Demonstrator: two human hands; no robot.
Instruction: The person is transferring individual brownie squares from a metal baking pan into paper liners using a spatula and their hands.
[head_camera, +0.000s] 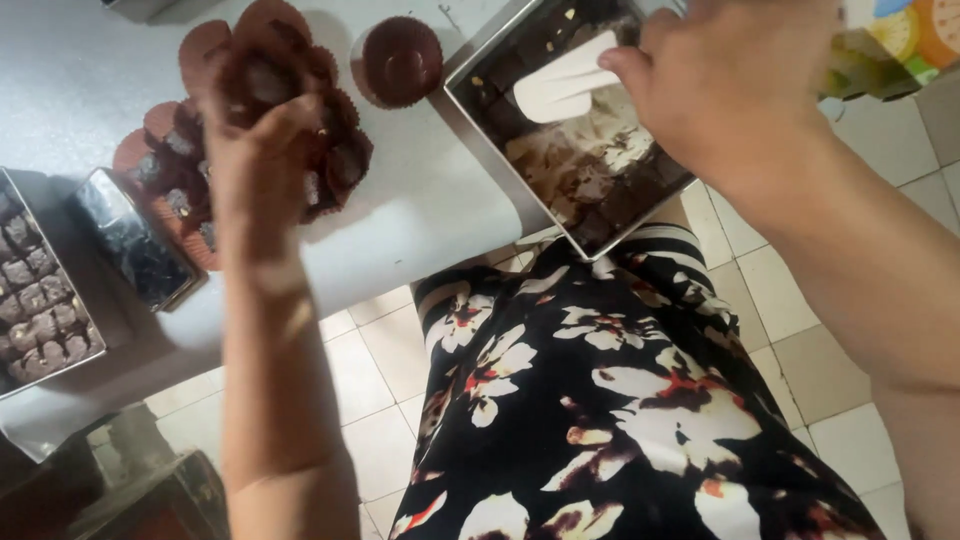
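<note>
- Left hand (262, 165) is raised over the white table (420, 200), seen from the back, fingers curled up and in toward a filled brown paper cup (262, 80); they touch it, but a closed hold can't be told from this angle (the wrist hides the fingertips).
- That cup sits at the top of a cluster of brown paper cups (335, 150) w/ dark chocolate pieces inside, spread on the table just beside and under the left hand.
- 1 more brown cup (402, 62) stands apart, between the cluster and the metal tray (480, 120).
- Right hand (730, 85) is over the far end of the tray, thumb and fingers pinched tight on a white scraper (565, 85); the blade lies down in the tray.
- Tray is rectangular, shiny, set at an angle w/ 1 corner hanging past the table edge; it holds a dark and pale chocolate mass (600, 170), cut into squares in part.
- At the left edge: a 2nd tray of brown squares (40, 300), and next to it a glossy dark box (135, 240).
- Below: floral black dress (620, 400) and pale floor tiles (370, 380).
</note>
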